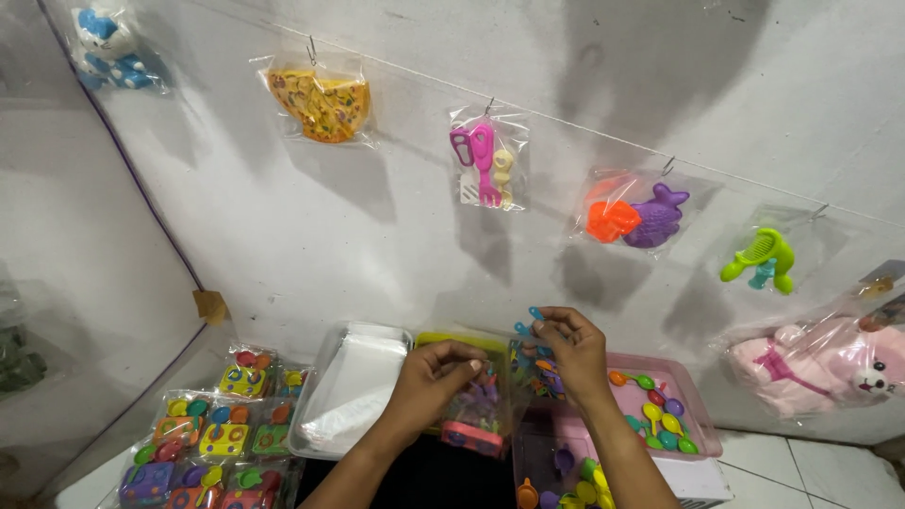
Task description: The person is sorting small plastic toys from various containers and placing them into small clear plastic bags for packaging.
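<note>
Clear plastic bag (490,401) held up between both hands, small bright toy pieces inside.

Nearest: left hand (429,377) pinches the bag's top left edge, fingers together on the film; right hand (570,351) is closed on the top right edge and also grips a small blue toy piece (531,320) — exact pinch partly hidden. Bag hangs over a yellow-green tray (452,339), between a pink tub (702,424) of coloured spoons and a clear tray (363,330) of flat empty bags. Film looks thin, light, slippery, crinkly — best taken by the top edge, not the loose middle. Lower left: heap of filled toy packs (212,438). Farther back, white wall with a wire (566,118) hung with bagged toys; pink plush (820,363) far right.
</note>
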